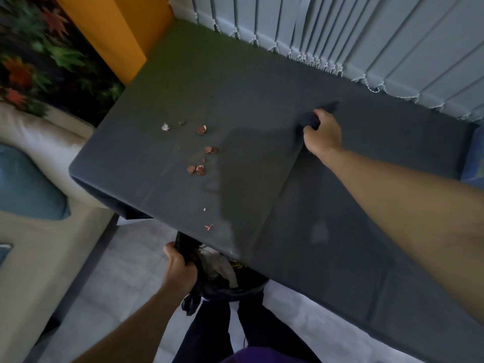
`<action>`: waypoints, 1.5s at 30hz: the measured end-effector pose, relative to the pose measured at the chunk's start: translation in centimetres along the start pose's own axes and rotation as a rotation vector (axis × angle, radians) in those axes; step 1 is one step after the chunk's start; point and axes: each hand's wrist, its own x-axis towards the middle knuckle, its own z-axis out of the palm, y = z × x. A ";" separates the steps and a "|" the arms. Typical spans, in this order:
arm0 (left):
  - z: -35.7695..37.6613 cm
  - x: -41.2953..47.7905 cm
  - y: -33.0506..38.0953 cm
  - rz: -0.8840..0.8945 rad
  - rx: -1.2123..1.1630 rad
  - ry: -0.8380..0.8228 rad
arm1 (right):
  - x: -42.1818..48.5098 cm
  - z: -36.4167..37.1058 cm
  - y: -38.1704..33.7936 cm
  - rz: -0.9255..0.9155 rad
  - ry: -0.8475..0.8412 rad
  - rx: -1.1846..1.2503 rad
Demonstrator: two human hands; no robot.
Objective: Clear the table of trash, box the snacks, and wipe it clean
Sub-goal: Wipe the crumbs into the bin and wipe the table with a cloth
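Observation:
My right hand (323, 133) presses a dark cloth (311, 119) onto the grey table (262, 100), far right of centre. Several brown shell scraps (201, 153) and a white crumb (165, 127) lie scattered left of the cloth, with tiny pink bits (208, 227) near the front edge. Below that edge my left hand (180, 271) grips the rim of a black trash bag (222, 281) that holds crumpled rubbish. The bag's mouth sits just under the table edge.
Vertical blinds (366, 35) run along the table's far side. A beige sofa (34, 205) with a teal cushion (23, 182) stands to the left, an orange panel (115, 30) behind it. My dark trouser legs (235, 331) stand on the pale tiled floor.

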 end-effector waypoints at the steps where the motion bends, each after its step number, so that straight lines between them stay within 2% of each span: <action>1: 0.0 0.0 -0.1 -0.007 -0.003 0.002 | -0.3 0.2 -0.3 -0.046 -0.032 -0.011; 6: 0.0 -0.2 -0.6 -0.026 -0.020 0.015 | -4.9 1.9 -1.7 -0.354 -0.197 -0.029; 9: -0.2 -0.4 -1.1 -0.036 -0.024 0.042 | -9.3 3.5 -2.1 -0.589 -0.355 -0.003; 11: -0.3 -0.7 -1.5 -0.052 -0.036 0.050 | -11.5 4.4 -2.2 -0.695 -0.462 0.009; 12: -0.4 -0.9 -1.6 -0.059 -0.044 0.051 | -12.1 4.9 -2.2 -0.729 -0.458 0.003; 14: -0.7 -1.1 -2.1 -0.073 -0.058 0.067 | -12.8 5.8 -2.4 -0.680 -0.324 -0.034; 16: -1.0 -1.3 -2.6 -0.083 -0.069 0.098 | -13.6 6.5 -2.8 -0.531 -0.204 -0.099; 18: -1.2 -1.6 -3.1 -0.108 -0.091 0.127 | -15.2 7.3 -3.4 -0.554 -0.255 -0.089; 22: -1.6 -1.8 -4.1 -0.141 -0.095 0.202 | -19.3 8.7 -3.9 -0.852 -0.622 -0.058; 23: -1.7 -1.8 -4.2 -0.140 -0.095 0.220 | -19.9 8.9 -3.9 -0.881 -0.642 -0.062; 27: -2.4 -1.7 -4.7 -0.122 -0.080 0.282 | -20.8 9.7 -4.3 -0.718 -0.400 -0.101; 28: -2.6 -1.7 -4.8 -0.115 -0.082 0.293 | -21.2 9.9 -4.5 -0.730 -0.422 -0.114; 32: -3.2 -1.3 -5.2 -0.110 -0.082 0.308 | -24.0 10.1 -5.3 -0.921 -0.713 -0.023; 34: -3.6 -1.2 -5.2 -0.110 -0.089 0.313 | -24.6 9.9 -5.4 -1.017 -0.744 0.048; 36: -4.0 -1.0 -5.2 -0.108 -0.084 0.315 | -24.0 9.8 -5.7 -0.991 -0.631 0.102; 38: -4.4 -0.9 -5.3 -0.103 -0.083 0.309 | -22.4 9.9 -6.0 -0.856 -0.416 0.088; 40: -4.7 -0.7 -5.3 -0.103 -0.084 0.309 | -20.9 10.0 -6.4 -0.723 -0.331 -0.015; 43: -5.2 -0.4 -5.1 -0.118 -0.090 0.325 | -20.5 10.7 -6.5 -0.787 -0.488 -0.133; 45: -5.6 0.0 -5.0 -0.127 -0.104 0.332 | -21.2 11.0 -6.5 -0.836 -0.559 -0.110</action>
